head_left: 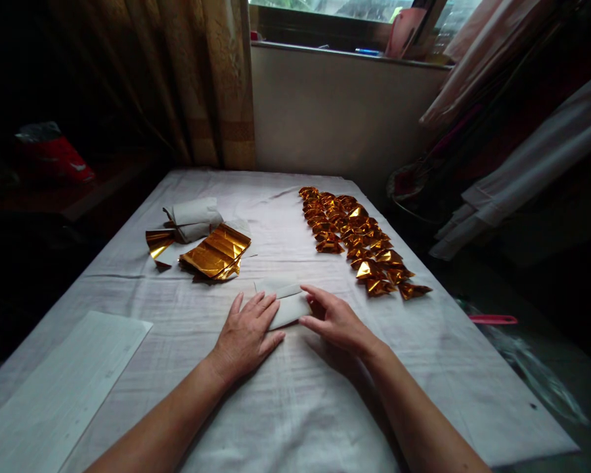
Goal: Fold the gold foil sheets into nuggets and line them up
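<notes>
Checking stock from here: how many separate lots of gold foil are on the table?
3: a flat stack left of centre, a loose piece beside it further left, and a long row of folded pieces on the right. More may be hidden underneath.

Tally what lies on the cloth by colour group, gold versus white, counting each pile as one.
Gold: 3 – stack of gold sheets, loose gold piece, row of folded gold pieces
White: 3 – white roll, white paper, white sheet
Total: 6

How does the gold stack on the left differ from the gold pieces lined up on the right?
The gold stack is flat, creased sheets piled loosely together; the gold pieces are small folded shapes, many, set out in rows. The stack lies beside a white roll; the pieces lie alone near the table's right edge. Both are shiny gold foil paper.
</notes>
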`<state>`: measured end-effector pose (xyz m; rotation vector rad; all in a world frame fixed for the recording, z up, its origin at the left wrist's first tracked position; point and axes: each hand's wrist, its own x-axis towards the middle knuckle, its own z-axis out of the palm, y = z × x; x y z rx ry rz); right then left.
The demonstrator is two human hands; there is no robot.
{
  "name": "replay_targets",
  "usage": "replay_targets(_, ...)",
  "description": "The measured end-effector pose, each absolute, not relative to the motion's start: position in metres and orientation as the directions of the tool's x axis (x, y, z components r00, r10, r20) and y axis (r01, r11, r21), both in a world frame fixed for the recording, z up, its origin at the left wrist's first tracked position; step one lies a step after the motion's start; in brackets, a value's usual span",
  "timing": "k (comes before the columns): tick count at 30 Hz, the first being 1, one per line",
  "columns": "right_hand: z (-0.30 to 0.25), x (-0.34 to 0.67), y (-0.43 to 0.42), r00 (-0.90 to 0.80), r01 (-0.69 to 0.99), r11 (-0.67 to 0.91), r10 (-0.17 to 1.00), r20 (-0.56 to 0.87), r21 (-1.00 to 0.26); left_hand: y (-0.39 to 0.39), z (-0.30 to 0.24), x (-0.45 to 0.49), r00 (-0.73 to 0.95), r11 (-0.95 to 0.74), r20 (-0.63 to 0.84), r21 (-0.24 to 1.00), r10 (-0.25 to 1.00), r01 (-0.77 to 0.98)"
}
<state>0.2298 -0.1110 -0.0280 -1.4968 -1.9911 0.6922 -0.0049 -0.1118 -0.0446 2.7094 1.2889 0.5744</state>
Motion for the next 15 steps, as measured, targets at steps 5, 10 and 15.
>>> replay_targets(5,-0.026,0.227,-0.124,-0.320,0.826,0.384,0.922,0.218,-0.413,-0.115,-0.043,-0.006,0.567,-0.636,0.295,0.266,0.769,0.724)
replay_targets(10,-0.019,0.221,-0.125,-0.441,0.854,0.485,0.867,0.234,-0.190,-0.118,-0.041,-0.011,0.576,-0.636,0.271,0.304,0.772,0.709)
replay_targets(15,-0.020,0.219,-0.116,-0.439,0.796,0.519,0.849,0.295,-0.310,-0.115,-0.038,-0.013,0.563,-0.608,0.232,0.363,0.793,0.706)
